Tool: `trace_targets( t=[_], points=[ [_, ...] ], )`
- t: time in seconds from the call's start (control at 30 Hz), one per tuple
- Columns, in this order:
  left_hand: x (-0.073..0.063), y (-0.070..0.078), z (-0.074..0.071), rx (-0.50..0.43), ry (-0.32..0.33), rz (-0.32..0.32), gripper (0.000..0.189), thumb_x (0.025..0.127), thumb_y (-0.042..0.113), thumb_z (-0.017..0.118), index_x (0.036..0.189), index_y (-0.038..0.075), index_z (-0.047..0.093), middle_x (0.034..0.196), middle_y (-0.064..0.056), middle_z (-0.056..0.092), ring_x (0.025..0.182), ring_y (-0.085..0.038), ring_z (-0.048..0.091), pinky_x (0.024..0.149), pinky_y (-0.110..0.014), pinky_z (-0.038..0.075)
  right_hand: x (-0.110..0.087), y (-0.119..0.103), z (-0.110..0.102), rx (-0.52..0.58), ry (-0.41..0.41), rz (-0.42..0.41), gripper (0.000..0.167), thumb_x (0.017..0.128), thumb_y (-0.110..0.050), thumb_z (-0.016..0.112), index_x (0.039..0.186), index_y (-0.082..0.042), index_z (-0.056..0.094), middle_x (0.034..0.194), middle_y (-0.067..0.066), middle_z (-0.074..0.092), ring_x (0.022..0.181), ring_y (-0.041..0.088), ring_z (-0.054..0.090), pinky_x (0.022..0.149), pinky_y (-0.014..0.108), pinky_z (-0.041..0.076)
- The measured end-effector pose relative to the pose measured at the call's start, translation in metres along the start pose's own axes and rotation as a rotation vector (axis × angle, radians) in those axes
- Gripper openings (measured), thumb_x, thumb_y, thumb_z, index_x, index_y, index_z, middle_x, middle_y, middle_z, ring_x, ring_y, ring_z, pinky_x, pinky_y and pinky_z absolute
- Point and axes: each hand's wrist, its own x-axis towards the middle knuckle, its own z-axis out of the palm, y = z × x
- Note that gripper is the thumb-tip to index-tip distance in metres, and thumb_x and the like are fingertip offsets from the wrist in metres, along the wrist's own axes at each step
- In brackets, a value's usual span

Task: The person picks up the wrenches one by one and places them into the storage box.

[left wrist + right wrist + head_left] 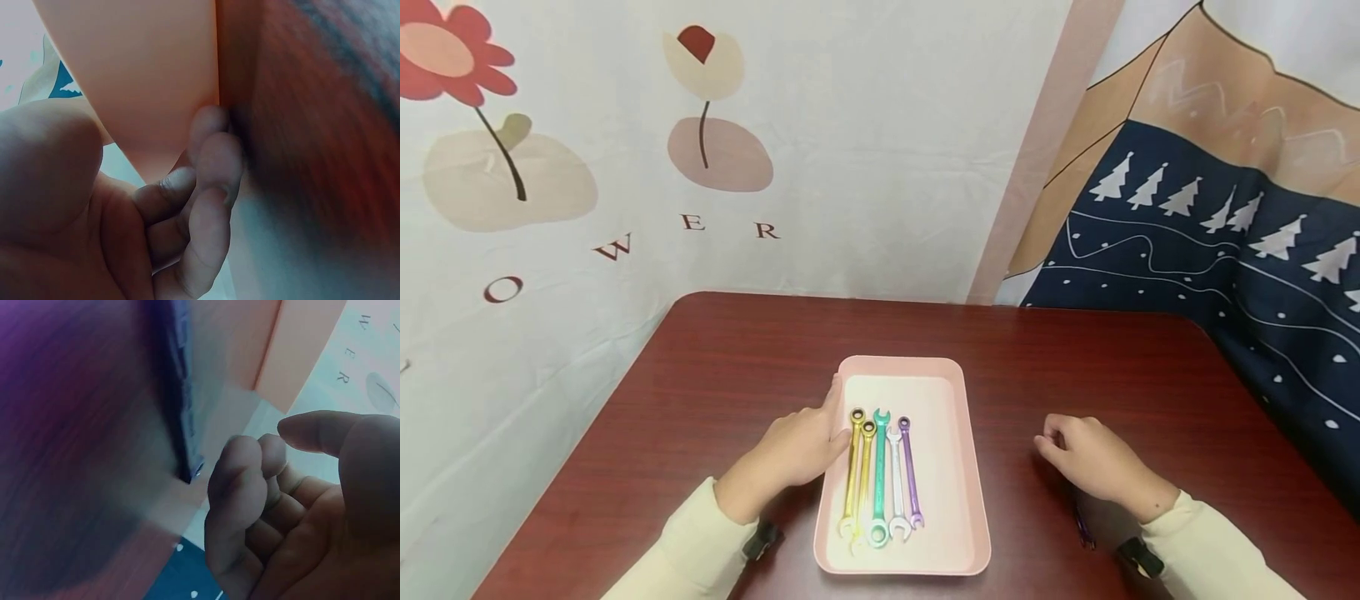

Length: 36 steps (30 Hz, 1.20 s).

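Note:
A pink tray stands lengthwise on the table. Five-odd colours aside, several combination wrenches lie side by side in it: two yellow ones, a green wrench, a silver wrench and a purple wrench. My left hand grips the tray's left side, thumb over the rim and fingers against the outer wall. To the right of the tray, my right hand hovers with loosely curled fingers, holding nothing. Below it a dark purple wrench lies on the table, mostly hidden in the head view.
The dark red wooden table has rounded far corners. Behind it hangs a printed cloth with flowers and letters, and a navy part with trees at the right. Dark bands sit on both wrists.

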Motion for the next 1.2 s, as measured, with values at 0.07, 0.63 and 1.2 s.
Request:
trace_targets(
  t=[0.07,0.63,1.2],
  points=[
    [0.000,0.000,0.000,-0.001,0.000,-0.001,0.085,0.097,0.037,0.058,0.160,0.002,0.014,0.100,-0.015,0.074,0.081,-0.025,0.070,0.068,-0.046,0.051,-0.001,0.003,0.000,-0.012,-0.013,0.021,0.026,0.095,-0.020,0.063,0.072,-0.019,0.051,0.055,-0.010,0.036,0.051,0.005,0.036,0.052,0.024,0.033],
    [0.004,-0.003,0.002,0.001,0.003,-0.002,0.085,0.097,0.039,0.058,0.160,0.002,0.013,0.101,-0.015,0.074,0.081,-0.024,0.070,0.069,-0.046,0.052,-0.007,0.016,0.004,-0.088,-0.096,0.128,0.034,0.095,-0.029,0.063,0.068,-0.016,0.047,0.058,-0.003,0.043,0.053,0.012,0.041,0.051,0.029,0.031],
    [0.003,-0.002,0.001,-0.002,0.004,0.005,0.084,0.098,0.037,0.058,0.160,0.001,0.013,0.100,-0.016,0.074,0.082,-0.026,0.070,0.069,-0.047,0.052,-0.010,0.015,0.005,-0.057,-0.176,0.129,0.041,0.094,-0.026,0.064,0.059,-0.018,0.044,0.054,-0.007,0.041,0.049,0.010,0.041,0.048,0.027,0.032]
  ],
)
